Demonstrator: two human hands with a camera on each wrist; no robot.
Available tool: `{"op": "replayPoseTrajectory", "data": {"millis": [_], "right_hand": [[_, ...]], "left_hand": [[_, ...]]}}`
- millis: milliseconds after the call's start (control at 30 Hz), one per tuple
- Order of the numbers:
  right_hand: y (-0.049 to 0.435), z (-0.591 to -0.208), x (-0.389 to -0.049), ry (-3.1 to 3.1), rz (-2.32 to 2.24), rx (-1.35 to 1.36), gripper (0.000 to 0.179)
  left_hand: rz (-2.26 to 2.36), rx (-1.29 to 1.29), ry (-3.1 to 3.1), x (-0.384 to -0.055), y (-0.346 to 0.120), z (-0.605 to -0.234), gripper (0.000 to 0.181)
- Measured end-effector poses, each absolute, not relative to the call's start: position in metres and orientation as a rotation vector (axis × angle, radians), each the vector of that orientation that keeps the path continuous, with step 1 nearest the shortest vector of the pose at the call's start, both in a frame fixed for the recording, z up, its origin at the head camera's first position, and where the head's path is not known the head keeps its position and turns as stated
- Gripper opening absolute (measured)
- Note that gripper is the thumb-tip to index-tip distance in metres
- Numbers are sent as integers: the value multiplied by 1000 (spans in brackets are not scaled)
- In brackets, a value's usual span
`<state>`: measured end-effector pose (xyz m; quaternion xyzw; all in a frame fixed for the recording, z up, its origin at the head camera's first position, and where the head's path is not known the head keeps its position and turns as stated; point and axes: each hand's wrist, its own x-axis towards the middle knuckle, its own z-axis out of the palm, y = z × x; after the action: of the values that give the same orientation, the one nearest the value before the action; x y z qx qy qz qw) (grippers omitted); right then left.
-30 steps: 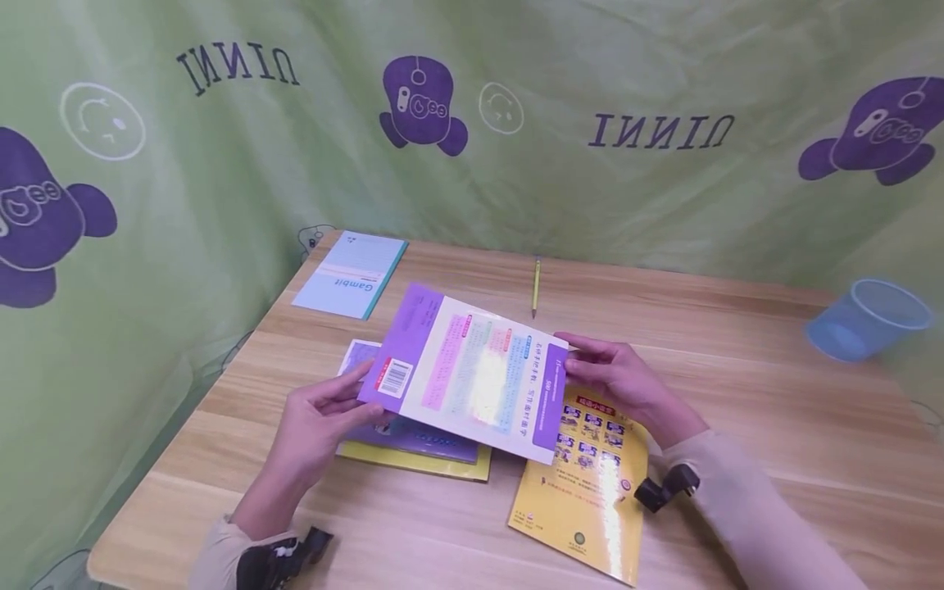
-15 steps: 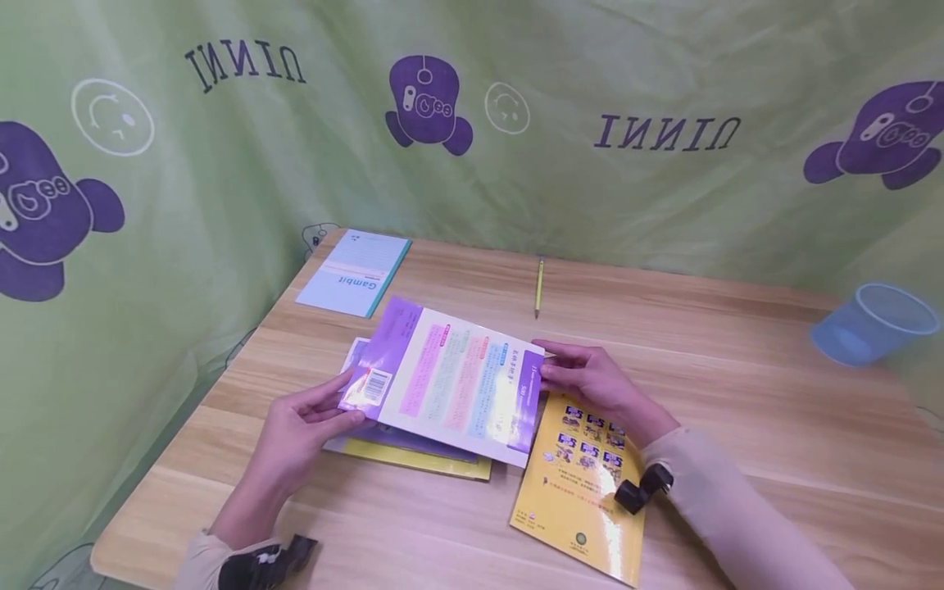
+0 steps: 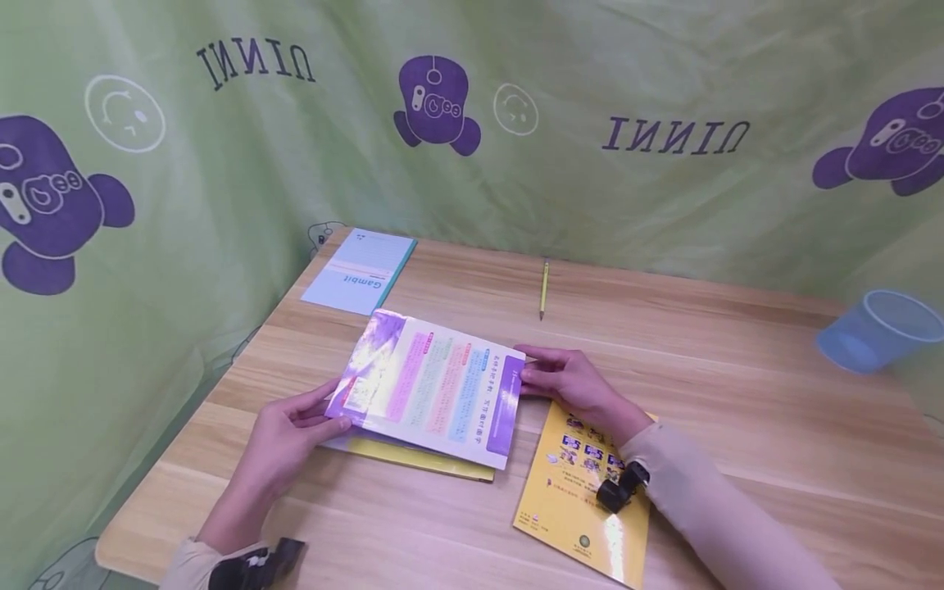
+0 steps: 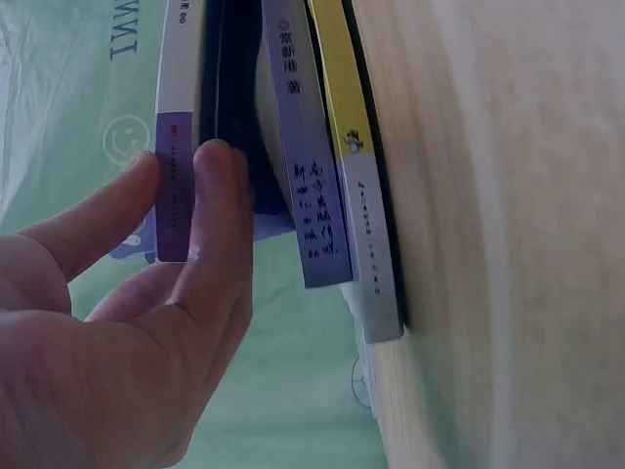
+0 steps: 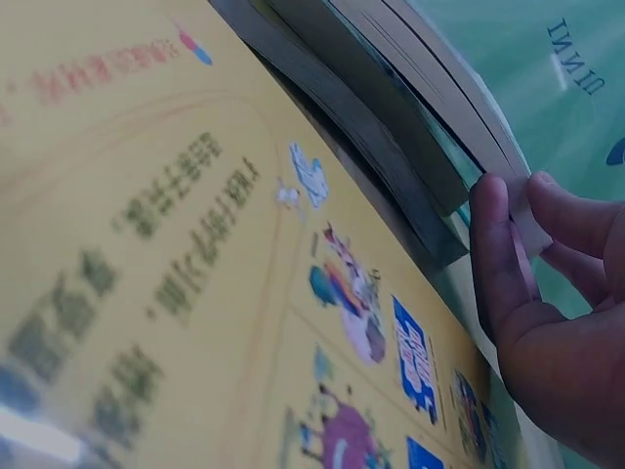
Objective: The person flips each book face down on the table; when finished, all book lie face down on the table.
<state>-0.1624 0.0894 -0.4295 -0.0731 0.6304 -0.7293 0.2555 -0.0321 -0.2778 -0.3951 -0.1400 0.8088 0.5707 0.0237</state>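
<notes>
A white and purple book (image 3: 442, 389) is held flat by both hands, just above a small stack of books. My left hand (image 3: 283, 434) pinches its left edge between thumb and fingers. On the opposite edge, my right hand (image 3: 571, 383) grips it the same way. In the left wrist view, a gap shows between the held book's spine (image 4: 176, 147) and the lilac-spined book (image 4: 311, 195) below. Under that lies a book with a yellow and white spine (image 4: 361, 186). A yellow-orange book (image 3: 571, 508) lies beneath my right forearm, right of the stack.
A pale blue notebook (image 3: 357, 270) lies at the table's back left corner. Further right, a yellow-green pencil (image 3: 544, 291) points toward me. A translucent blue cup (image 3: 859, 336) stands at the right. Green curtain (image 3: 560, 188) closes off the table's back and left side.
Both hands have moved left with the white and purple book and lowered it. It now covers most of the stack. The yellow-orange book stays put.
</notes>
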Motion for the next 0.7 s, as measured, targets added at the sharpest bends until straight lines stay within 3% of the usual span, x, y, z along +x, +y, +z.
{"op": "replayPoseTrajectory", "data": {"millis": [700], "right_hand": [[68, -433, -163, 1712, -1987, -193, 54]], "left_hand": [[1633, -537, 2571, -32, -293, -397, 66]]}}
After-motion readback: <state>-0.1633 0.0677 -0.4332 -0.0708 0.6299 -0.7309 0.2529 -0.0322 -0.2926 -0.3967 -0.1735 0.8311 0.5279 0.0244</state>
